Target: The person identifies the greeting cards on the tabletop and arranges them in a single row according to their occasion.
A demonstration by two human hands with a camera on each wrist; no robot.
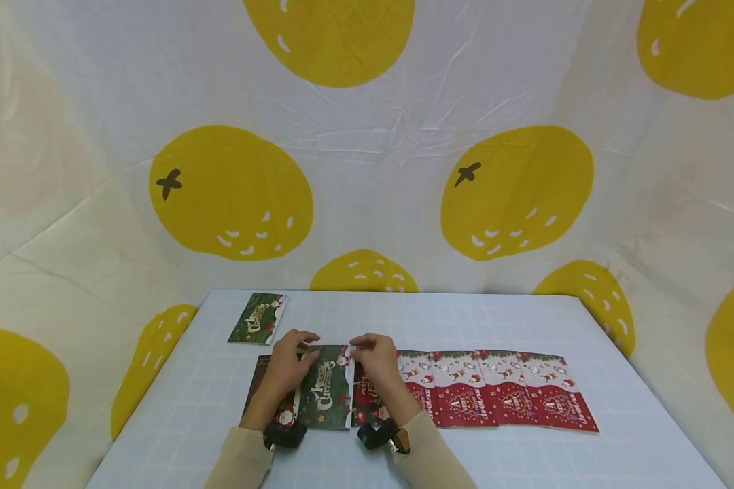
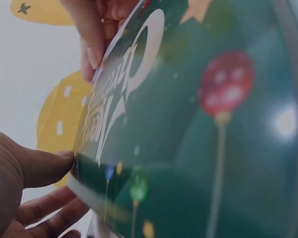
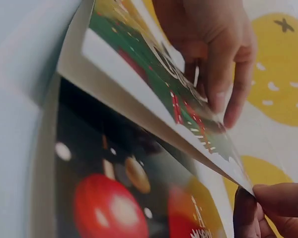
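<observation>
Gridded counter [image 1: 514, 462], fruit-print cloth [image 1: 373, 204] at 12 o'clock; your left hand [image 1: 289, 363] and right hand [image 1: 377, 360] pinch a green, pale-lettered card [image 1: 327, 394].

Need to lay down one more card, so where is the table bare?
The table is bare behind the card row, rightward from the far green card; beyond the rightmost red card; and along the near side, right of the right sleeve. Crowded: the row itself, around the held green card, where both hands work.

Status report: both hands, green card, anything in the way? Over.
Left hand and right hand pinch green card by its far corners. Right edge raised over dark red card. No obstruction visible.
</observation>
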